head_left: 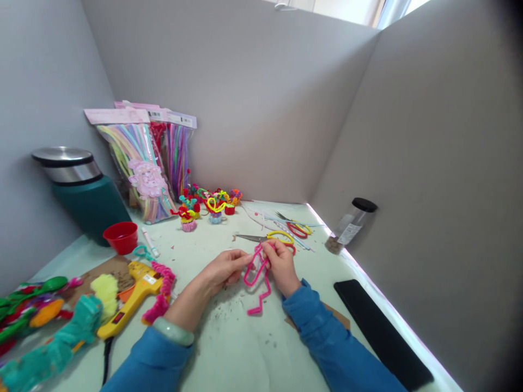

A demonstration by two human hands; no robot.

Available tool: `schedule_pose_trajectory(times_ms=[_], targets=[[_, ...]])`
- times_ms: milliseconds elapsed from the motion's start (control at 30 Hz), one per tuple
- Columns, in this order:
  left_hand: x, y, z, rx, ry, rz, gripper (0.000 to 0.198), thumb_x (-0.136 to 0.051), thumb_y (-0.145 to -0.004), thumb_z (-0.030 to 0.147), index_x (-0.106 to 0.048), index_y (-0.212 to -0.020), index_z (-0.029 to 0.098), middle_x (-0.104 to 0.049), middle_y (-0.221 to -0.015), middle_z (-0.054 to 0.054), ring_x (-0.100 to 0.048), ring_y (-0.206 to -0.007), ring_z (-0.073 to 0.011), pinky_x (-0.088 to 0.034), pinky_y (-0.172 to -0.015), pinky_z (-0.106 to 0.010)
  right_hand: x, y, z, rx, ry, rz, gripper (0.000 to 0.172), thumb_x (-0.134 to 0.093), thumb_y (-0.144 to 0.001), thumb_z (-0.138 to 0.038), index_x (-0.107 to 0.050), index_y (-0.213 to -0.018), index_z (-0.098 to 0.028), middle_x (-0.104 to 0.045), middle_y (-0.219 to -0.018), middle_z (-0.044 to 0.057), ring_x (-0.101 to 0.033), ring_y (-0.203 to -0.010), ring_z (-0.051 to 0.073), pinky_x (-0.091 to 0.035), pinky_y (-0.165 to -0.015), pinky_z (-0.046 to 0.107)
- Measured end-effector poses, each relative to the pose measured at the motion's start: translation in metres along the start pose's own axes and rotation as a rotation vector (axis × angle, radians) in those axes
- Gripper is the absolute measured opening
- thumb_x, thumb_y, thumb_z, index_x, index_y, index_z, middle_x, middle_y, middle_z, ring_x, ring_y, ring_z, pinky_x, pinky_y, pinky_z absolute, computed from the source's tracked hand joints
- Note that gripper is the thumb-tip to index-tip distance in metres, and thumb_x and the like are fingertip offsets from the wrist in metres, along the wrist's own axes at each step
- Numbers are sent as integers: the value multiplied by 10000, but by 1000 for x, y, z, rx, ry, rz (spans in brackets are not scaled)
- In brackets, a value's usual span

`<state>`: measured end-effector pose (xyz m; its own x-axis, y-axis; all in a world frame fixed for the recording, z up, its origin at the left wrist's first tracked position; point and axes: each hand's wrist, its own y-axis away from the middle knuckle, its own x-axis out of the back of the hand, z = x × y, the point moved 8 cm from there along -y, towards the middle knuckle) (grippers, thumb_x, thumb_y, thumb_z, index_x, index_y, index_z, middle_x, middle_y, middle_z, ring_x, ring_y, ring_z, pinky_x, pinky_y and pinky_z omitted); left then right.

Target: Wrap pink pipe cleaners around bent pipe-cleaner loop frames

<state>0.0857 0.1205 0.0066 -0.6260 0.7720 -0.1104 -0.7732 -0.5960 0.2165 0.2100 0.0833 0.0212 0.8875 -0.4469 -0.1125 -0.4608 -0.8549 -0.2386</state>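
Between my two hands is a bright pink pipe cleaner, bent into a loop at the top with a zigzag tail hanging down. My left hand pinches the left side of the loop between thumb and fingers. On the other side, my right hand grips the upper right part of it. Just behind my fingers lie scissors with yellow and red handles, their blades pointing left. A second pair of scissors rests farther back to the right.
On the left are a yellow glue gun, a red cup, a teal bottle and bags of pipe cleaners. Small colourful pieces stand at the back. To the right are a black-lidded jar and a black slab.
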Motion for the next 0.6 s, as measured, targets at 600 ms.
schedule_pose_trajectory(times_ms=[600], targets=[[-3, 0, -2, 41, -192, 63, 428, -639, -604, 542, -581, -706, 131, -373, -445, 69, -249, -360, -40, -120, -373, -206, -9, 5, -3, 9, 80, -82, 301, -526, -797, -443, -513, -656, -178, -445, -456, -65, -380, -379, 67, -291, -384, 192]])
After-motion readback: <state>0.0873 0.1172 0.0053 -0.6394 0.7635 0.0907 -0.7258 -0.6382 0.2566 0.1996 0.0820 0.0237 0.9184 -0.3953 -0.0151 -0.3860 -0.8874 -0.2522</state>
